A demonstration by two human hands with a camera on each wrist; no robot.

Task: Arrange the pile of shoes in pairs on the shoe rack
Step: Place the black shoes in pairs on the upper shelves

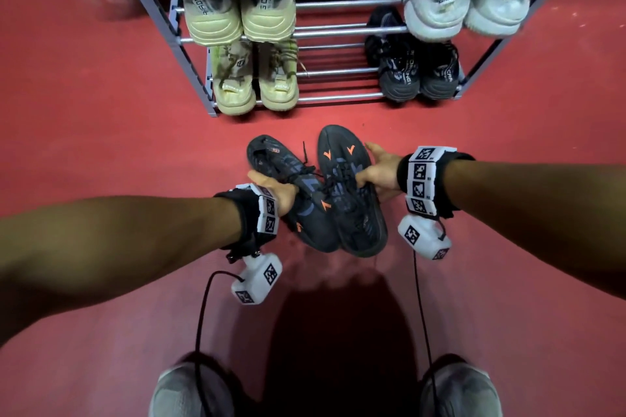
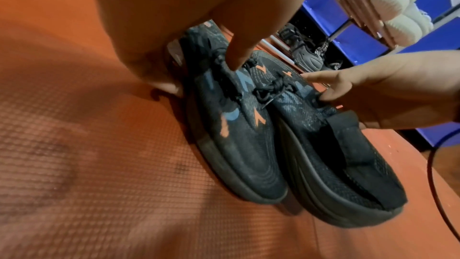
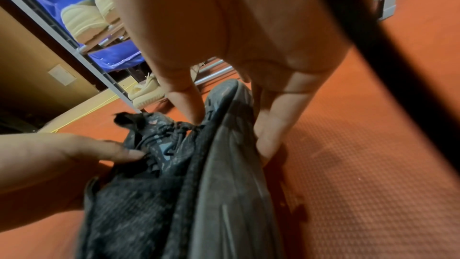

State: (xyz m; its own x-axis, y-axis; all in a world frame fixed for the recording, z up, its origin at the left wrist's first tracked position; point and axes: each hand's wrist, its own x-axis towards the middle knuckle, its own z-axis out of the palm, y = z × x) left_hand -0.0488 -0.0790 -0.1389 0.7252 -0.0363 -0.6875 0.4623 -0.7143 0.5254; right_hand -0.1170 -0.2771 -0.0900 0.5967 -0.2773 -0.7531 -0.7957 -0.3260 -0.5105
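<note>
Frame centre: left hand [image 1: 276,195] grips left shoe [image 1: 288,193], right hand [image 1: 379,173] right shoe [image 1: 352,193]; light, soft uppers, best held midfoot; rack [image 1: 338,32] above.

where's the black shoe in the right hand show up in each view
Head: the right-hand black shoe sits just right of centre, gripped by the right hand.
Left wrist: it is the nearer shoe at lower right, the right hand entering from the right edge.
Right wrist: it fills the lower middle, seen side-on.
Shared landmark: the left-hand black shoe pressed beside it, and the grey shoe rack beyond.
</note>
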